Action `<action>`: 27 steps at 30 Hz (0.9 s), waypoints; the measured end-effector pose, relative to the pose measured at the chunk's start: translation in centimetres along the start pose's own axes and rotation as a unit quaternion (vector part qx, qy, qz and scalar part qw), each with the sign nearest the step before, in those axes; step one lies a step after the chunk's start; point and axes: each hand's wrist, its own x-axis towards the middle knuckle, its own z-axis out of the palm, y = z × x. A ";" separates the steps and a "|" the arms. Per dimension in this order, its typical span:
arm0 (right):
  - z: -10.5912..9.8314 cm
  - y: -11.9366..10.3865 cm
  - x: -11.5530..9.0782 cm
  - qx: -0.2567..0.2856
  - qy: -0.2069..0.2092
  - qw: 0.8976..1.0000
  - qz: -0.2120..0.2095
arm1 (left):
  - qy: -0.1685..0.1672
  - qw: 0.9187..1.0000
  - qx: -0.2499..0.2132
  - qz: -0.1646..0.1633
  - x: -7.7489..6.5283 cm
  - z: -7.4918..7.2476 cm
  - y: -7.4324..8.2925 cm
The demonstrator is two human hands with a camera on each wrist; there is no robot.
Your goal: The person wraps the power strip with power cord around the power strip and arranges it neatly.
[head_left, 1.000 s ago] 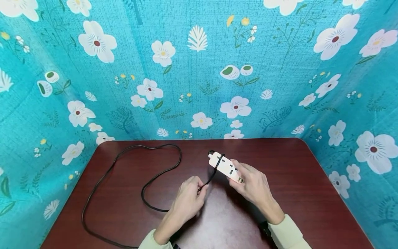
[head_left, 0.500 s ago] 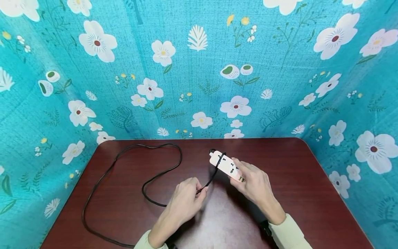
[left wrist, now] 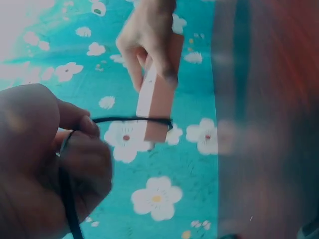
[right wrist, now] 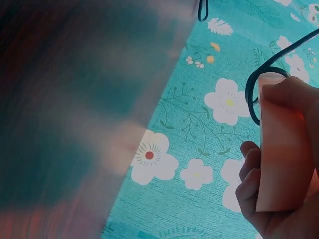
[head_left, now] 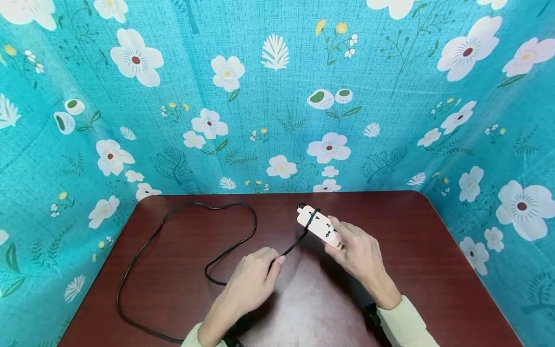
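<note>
A white power strip (head_left: 320,224) is held at its near right end by my right hand (head_left: 359,246), thumb on one side and fingers on the other. Its black cord (head_left: 296,244) loops once round the far end of the strip. From that loop the cord runs taut to my left hand (head_left: 253,277), which pinches it between thumb and curled fingers. In the left wrist view the cord (left wrist: 130,118) stretches from the fist across the strip (left wrist: 158,107). The right wrist view shows the strip's smooth underside (right wrist: 284,149) against the palm, the cord loop (right wrist: 250,97) at its end.
The remaining cord (head_left: 140,250) lies in a wide loose curve over the left half of the dark red table (head_left: 416,231). A blue flowered cloth (head_left: 243,120) hangs behind the table and along both sides.
My left hand has drawn slightly left and toward me, pulling the cord. The power strip in my right hand has shifted a little right and away, and the slack cord near the left hand has shifted.
</note>
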 end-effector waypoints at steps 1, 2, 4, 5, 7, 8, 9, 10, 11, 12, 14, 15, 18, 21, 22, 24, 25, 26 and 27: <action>0.0 -0.1 0.0 0.001 -0.002 1.000 -0.001 | 0.017 0.999 0.015 0.024 0.1 -0.2 -0.2; 0.1 -0.2 0.1 0.005 -0.004 1.000 -0.003 | 0.035 0.998 0.038 0.048 0.3 -0.4 -0.4; 0.1 -0.4 0.2 0.004 -0.007 1.000 -0.013 | 0.074 0.990 0.083 0.091 0.7 -0.8 -0.6; 0.1 -0.6 0.3 0.002 -0.006 1.000 -0.019 | 0.089 0.985 0.097 0.108 0.9 -1.0 -0.7; 0.0 -0.9 0.4 -0.004 -0.002 1.000 -0.028 | 0.107 0.978 0.118 0.133 1.4 -1.3 -0.7; -0.1 -1.0 0.5 -0.008 0.002 1.000 -0.031 | 0.111 0.975 0.125 0.143 1.5 -1.5 -0.7; -0.2 -1.2 0.5 -0.012 0.005 0.999 -0.032 | 0.115 0.973 0.129 0.152 1.7 -1.6 -0.6; -0.3 -1.3 0.5 -0.016 0.007 0.999 -0.034 | 0.119 0.971 0.131 0.161 1.8 -1.6 -0.6; -0.3 -1.5 0.4 -0.018 0.008 0.999 -0.036 | 0.122 0.969 0.133 0.167 1.9 -1.7 -0.5; -0.4 -1.7 0.4 -0.020 0.008 0.999 -0.039 | 0.126 0.968 0.134 0.172 1.9 -1.7 -0.5; -0.5 -2.0 0.3 -0.025 0.001 0.999 -0.048 | 0.134 0.965 0.138 0.180 2.0 -1.7 -0.5; -0.5 -2.1 0.2 -0.028 -0.003 0.998 -0.052 | 0.136 0.964 0.140 0.182 2.1 -1.7 -0.6; -0.7 -2.2 0.1 -0.034 -0.022 0.997 -0.065 | 0.138 0.960 0.154 0.188 2.2 -1.7 -0.8; -0.8 -2.2 0.1 -0.041 -0.049 0.995 -0.073 | 0.130 0.955 0.176 0.202 2.4 -1.7 -1.0; -0.9 -2.2 0.1 -0.043 -0.059 0.994 -0.076 | 0.128 0.952 0.183 0.210 2.6 -1.7 -1.1; -1.0 -2.2 0.2 -0.047 -0.077 0.992 -0.084 | 0.122 0.947 0.195 0.223 2.8 -1.7 -1.3; -1.0 -2.2 0.3 -0.048 -0.084 0.991 -0.089 | 0.121 0.945 0.200 0.228 3.0 -1.7 -1.4; -1.0 -2.3 0.3 -0.049 -0.091 0.990 -0.094 | 0.120 0.944 0.204 0.232 3.1 -1.6 -1.5; -1.0 -2.3 0.4 -0.049 -0.096 0.989 -0.099 | 0.118 0.943 0.207 0.234 3.3 -1.6 -1.6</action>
